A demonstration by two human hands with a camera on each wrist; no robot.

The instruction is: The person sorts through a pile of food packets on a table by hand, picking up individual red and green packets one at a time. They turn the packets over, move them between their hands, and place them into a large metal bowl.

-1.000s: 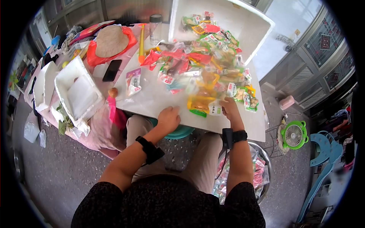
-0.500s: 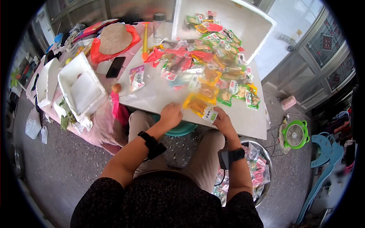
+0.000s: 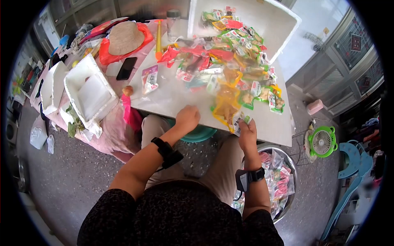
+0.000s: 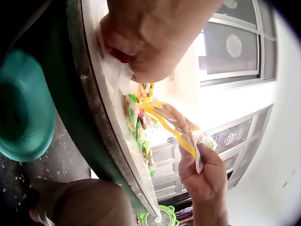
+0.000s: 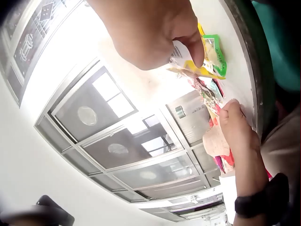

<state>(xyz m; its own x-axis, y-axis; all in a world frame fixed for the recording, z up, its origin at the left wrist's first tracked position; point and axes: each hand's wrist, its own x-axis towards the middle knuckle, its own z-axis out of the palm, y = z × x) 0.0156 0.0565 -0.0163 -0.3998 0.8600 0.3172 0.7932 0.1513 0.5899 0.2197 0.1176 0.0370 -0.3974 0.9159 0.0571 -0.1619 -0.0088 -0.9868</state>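
Note:
My right hand [image 3: 248, 137] pinches the printed white end of a yellow-edged food packet [image 3: 226, 108] at the table's front edge. The packet hangs tilted from thumb and fingers in the left wrist view, brownish food showing through its clear film. Beside it, my left hand [image 3: 188, 118] rests on the tabletop near the edge with its fingers curled. Some clear film [image 4: 123, 77] shows by those fingers; I cannot tell whether they grip it. Beyond both hands spreads a heap of red, green and yellow food packets [image 3: 246, 51], reaching into a white foam box [image 3: 287, 39].
A pink-and-white packet [image 3: 150, 80] lies apart on the left, near a phone [image 3: 127, 68] and a clear jar [image 3: 173, 24]. Left of the table is a smaller foam box [image 3: 107, 108]. A steel basin [image 3: 292, 180] with packets stands by my right leg, a green basin [image 3: 201, 135] below the table.
The right hand has drawn the yellow-edged packet toward the front edge of the table and turned it more upright. The left hand has stayed almost in place.

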